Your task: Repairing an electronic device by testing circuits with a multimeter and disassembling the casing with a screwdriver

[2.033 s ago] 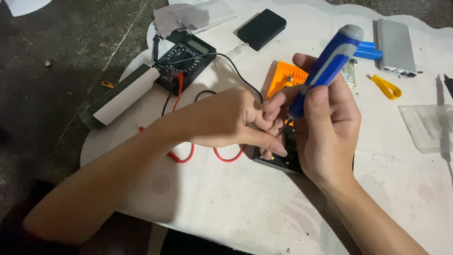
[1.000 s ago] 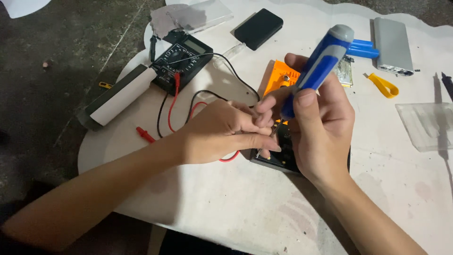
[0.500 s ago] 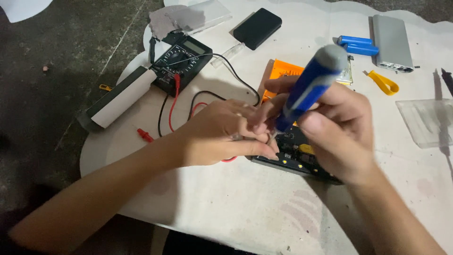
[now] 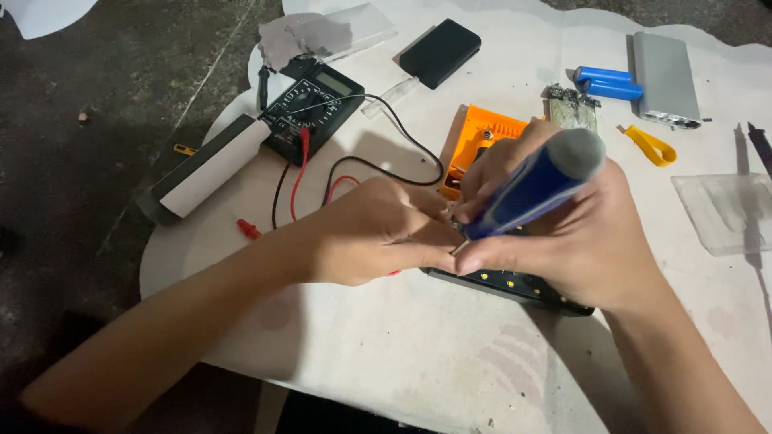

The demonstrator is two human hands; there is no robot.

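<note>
My right hand [image 4: 579, 233] grips a blue-and-grey screwdriver [image 4: 535, 185], tilted with its tip pointing down-left toward a flat black device [image 4: 515, 285] lying on the white table [image 4: 386, 354]. My left hand [image 4: 378, 233] rests on the left end of that device, fingers curled beside the screwdriver tip. What the left fingers pinch is hidden. An orange case [image 4: 482, 137] lies just behind both hands.
A black multimeter [image 4: 314, 108] with red and black leads sits at back left beside a long black-and-white bar [image 4: 205, 169]. A black box [image 4: 440, 52], two blue cells [image 4: 607, 83], a grey power bank [image 4: 663, 76], a yellow tool [image 4: 651, 146] and a clear plastic piece [image 4: 724, 210] lie around.
The screwdriver has tilted from nearly upright to leaning right, its tip lowered to the black device. Both hands have dropped closer to the table.
</note>
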